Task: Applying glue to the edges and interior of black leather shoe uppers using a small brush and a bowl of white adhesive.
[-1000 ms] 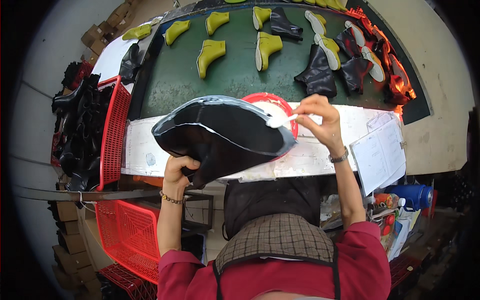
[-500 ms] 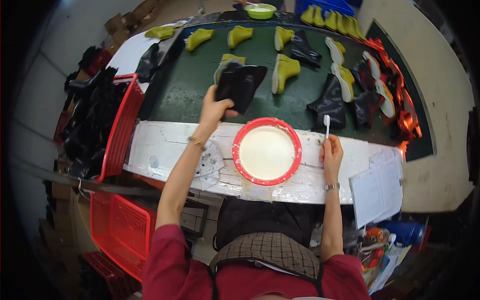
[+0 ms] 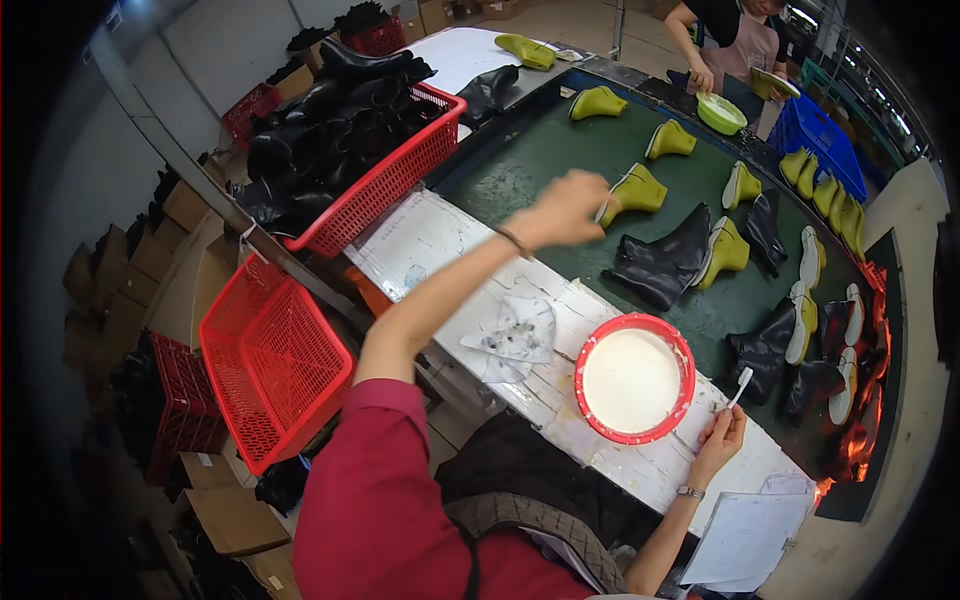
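Observation:
My left hand (image 3: 570,210) reaches over the green work surface (image 3: 520,165), close beside a yellow-green shoe piece (image 3: 637,190) with a pale underside. Its fingers are smeared by motion, and no boot is in it. A black ankle boot (image 3: 660,257) lies on its side just right of that hand, against another yellow-green piece (image 3: 725,252). Closed round a thin white brush (image 3: 741,386), bristle end up, my right hand (image 3: 722,435) rests by the white board's front right part. Between my hands stands a red-rimmed bowl (image 3: 632,380) of creamy white liquid.
A red basket heaped with black boots (image 3: 340,130) stands at the left, above another red basket (image 3: 270,360). A stained cloth (image 3: 520,335) lies left of the bowl. Papers (image 3: 750,535) are at lower right. Across the table a person (image 3: 740,50) works near a green bowl (image 3: 721,114).
My left hand has let go of the black boot, now lying on the green surface. The view has swung left, so the table appears farther right. My right hand still holds the brush.

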Tool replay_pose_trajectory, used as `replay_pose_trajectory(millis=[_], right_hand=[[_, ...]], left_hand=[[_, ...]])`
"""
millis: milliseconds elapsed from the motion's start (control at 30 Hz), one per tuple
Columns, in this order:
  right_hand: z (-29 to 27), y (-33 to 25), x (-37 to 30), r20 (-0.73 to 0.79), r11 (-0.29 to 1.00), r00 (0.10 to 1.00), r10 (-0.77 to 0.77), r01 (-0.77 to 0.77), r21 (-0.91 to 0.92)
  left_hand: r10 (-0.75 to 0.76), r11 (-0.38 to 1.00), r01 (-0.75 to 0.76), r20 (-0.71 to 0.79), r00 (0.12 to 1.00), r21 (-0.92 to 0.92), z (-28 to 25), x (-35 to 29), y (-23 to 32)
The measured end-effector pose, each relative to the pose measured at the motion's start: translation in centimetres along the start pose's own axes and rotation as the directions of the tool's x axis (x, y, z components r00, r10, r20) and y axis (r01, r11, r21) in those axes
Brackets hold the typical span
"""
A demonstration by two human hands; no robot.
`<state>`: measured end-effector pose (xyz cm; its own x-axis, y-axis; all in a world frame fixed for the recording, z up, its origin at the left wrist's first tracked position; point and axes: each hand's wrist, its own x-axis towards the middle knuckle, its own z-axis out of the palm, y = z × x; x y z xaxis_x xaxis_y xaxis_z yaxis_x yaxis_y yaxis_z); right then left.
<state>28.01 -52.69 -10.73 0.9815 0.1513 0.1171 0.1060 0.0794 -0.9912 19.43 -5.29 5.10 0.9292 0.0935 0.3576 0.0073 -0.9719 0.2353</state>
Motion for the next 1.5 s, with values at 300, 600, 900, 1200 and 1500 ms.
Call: replay_pose_trajectory(millis=[300, 600, 900, 1200, 1500], right_hand=[[1.3, -0.5, 0.0, 0.024, 0.997, 0.999, 0.028, -0.026, -0.077], [1.2, -0.6, 0.1, -0.003, 0.991, 0.998, 0.056, -0.056, -0.121], [0.1, 0.3, -0.4, -0.064, 0.987, 0.997, 0.034, -0.044, -0.156], [1.6, -4.1, 0.2, 0.017, 0.99, 0.991, 0.134, -0.133, -0.041], [3.0, -12.5, -4.9, 0.409, 0.617, 0.895, -0.177, 0.425, -0.662]], left_hand=[[-0.475, 0.614, 0.772, -0.703, 0.53, 0.167, -21.8, -4.5, -25.9], [-0.589, 0.329, 0.932, -0.739, 0.327, 0.15, -23.5, -3.4, -32.4], [-0.21, 0.912, 0.402, -0.932, 0.297, -0.078, -21.8, -7.9, -15.1], [-0.719, 0.374, 0.284, -0.082, 0.69, -0.883, 0.4, -22.7, -3.3], [-0.631, 0.677, 0.557, 0.01, 0.776, -0.481, -1.3, -19.7, 1.0]])
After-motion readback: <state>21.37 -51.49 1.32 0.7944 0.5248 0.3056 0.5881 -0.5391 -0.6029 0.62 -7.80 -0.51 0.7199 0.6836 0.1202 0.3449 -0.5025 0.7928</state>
